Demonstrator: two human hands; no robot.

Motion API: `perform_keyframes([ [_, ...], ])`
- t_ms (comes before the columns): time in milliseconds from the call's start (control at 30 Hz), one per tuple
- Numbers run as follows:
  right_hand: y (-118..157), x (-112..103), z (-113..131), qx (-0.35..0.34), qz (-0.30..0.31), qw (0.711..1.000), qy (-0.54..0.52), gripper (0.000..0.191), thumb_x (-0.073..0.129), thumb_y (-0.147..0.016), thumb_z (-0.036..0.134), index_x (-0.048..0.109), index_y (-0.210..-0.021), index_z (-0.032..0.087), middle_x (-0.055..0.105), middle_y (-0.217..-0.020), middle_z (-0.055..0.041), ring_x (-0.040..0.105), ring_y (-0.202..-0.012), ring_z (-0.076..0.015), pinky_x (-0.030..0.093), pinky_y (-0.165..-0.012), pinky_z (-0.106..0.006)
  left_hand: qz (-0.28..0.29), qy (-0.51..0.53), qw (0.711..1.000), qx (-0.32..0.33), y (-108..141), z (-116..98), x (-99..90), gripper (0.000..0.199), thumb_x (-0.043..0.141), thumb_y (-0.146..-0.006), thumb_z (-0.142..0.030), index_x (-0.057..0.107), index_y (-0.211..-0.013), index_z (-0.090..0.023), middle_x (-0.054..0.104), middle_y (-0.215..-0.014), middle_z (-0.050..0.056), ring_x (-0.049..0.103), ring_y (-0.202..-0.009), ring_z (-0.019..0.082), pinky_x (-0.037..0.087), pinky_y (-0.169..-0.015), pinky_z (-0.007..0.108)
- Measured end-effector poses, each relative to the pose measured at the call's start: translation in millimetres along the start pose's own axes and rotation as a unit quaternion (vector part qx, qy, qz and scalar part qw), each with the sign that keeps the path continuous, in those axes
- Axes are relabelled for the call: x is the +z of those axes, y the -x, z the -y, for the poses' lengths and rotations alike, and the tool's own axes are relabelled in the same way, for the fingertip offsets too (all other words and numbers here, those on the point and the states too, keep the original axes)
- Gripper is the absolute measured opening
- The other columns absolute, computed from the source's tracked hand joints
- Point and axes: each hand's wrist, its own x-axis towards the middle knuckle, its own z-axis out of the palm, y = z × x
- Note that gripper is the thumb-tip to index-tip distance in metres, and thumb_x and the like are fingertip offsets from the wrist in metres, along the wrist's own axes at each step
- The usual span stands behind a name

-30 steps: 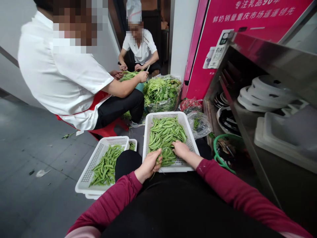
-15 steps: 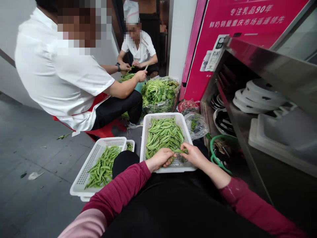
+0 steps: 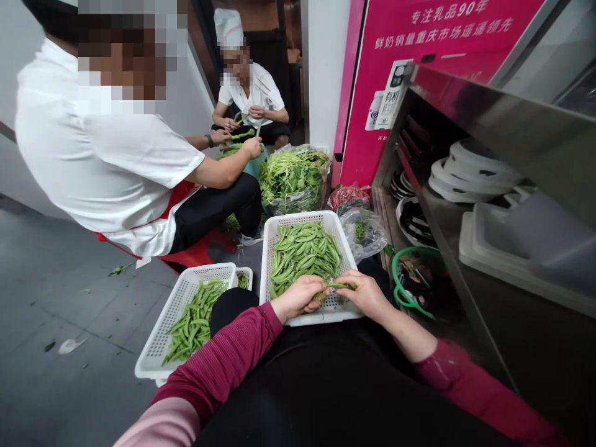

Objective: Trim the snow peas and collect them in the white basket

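Observation:
A green pea pod [image 3: 341,285] lies across the gap between my hands, over the near end of a white perforated basket [image 3: 348,245]. My right hand [image 3: 367,297] pinches the pod between thumb and fingers. My left hand [image 3: 300,294] is closed at the pod's other end, its fingers curled inward; small greenish bits show under them, too small to make out. A heap of pea pods [image 3: 305,251] fills most of the basket. To the left, a second white basket [image 3: 156,347] holds more pea pods [image 3: 193,326].
Two people in white sit ahead, one on a red stool [image 3: 212,245], handling greens. A large bag of leafy greens [image 3: 295,174] stands beyond my basket. At right are a steel shelf [image 3: 447,248] with stacked white lids [image 3: 475,171] and a green-rimmed basket [image 3: 395,273].
The view has shifted slightly, so the scene sits further left. My right hand has turned a little, with the pod lying along its fingers. My left hand stays closed near the pod.

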Motion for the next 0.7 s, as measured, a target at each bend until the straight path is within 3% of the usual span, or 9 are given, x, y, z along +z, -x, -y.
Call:
perform_keyframes([
  [133, 3, 11, 6, 0.061, -0.027, 0.99, -0.122, 0.013, 0.065, -0.063, 0.03, 0.063, -0.071, 0.019, 0.055, -0.069, -0.0006, 0.049, -0.059, -0.0125, 0.041, -0.057, -0.026, -0.017, 0.008, 1.0, 0.006, -2, 6, 4.6, 0.012, 0.047, -0.068, -0.024, 0.045, -0.062, -0.014, 0.034, -0.041, -0.008, 0.022, -0.026, 0.001, 0.011, -0.03, 0.016],
  [233, 4, 13, 12, 0.118, -0.084, 0.95, -0.277, 0.022, 0.063, -0.066, 0.035, 0.058, -0.079, 0.018, 0.046, -0.057, 0.004, 0.035, -0.042, -0.0065, 0.031, -0.041, -0.022, -0.061, -0.026, 0.998, 0.0, -5, 15, 2.0, 0.014, 0.046, -0.068, -0.025, 0.044, -0.059, -0.015, 0.032, -0.037, -0.009, 0.021, -0.025, 0.002, 0.01, -0.03, 0.016],
  [333, 1, 6, 16, 0.123, -0.149, 0.898, -0.396, 0.024, 0.064, -0.066, 0.035, 0.053, -0.082, 0.019, 0.042, -0.061, 0.0053, 0.028, -0.041, -0.0038, 0.027, -0.039, -0.02, -0.125, -0.069, 0.99, -0.014, -4, 19, -8.1, 0.016, 0.046, -0.07, -0.028, 0.045, -0.061, -0.015, 0.028, -0.034, -0.01, 0.02, -0.025, 0.002, 0.01, -0.031, 0.016],
  [433, 1, 2, 17, 0.126, -0.145, 0.879, -0.437, 0.024, 0.065, -0.066, 0.032, 0.051, -0.08, 0.021, 0.034, -0.058, 0.0072, 0.027, -0.043, -0.004, 0.03, -0.042, -0.019, -0.135, -0.124, 0.983, 0.003, 2, 14, -14.0, 0.017, 0.044, -0.072, -0.029, 0.051, -0.07, -0.013, 0.03, -0.036, -0.01, 0.023, -0.027, 0.003, 0.013, -0.032, 0.016],
  [567, 6, 12, 15, 0.121, -0.113, 0.897, -0.411, 0.022, 0.062, -0.07, 0.034, 0.049, -0.083, 0.021, 0.033, -0.055, 0.0079, 0.032, -0.044, -0.0052, 0.034, -0.046, -0.02, -0.072, -0.257, 0.962, 0.064, 10, 0, -4.0, 0.021, 0.041, -0.075, -0.026, 0.055, -0.082, -0.013, 0.035, -0.042, -0.007, 0.031, -0.035, 0.005, 0.023, -0.038, 0.017],
  [700, 7, 10, 19, 0.092, -0.084, 0.968, -0.219, 0.025, 0.048, -0.079, 0.038, 0.05, -0.097, 0.02, 0.04, -0.053, 0.0051, 0.044, -0.049, -0.0113, 0.04, -0.054, -0.026, -0.042, -0.423, 0.893, 0.147, 11, -8, 3.6, 0.022, 0.04, -0.077, -0.026, 0.055, -0.066, -0.014, 0.047, -0.054, -0.003, 0.04, -0.05, 0.007, 0.031, -0.05, 0.018],
])
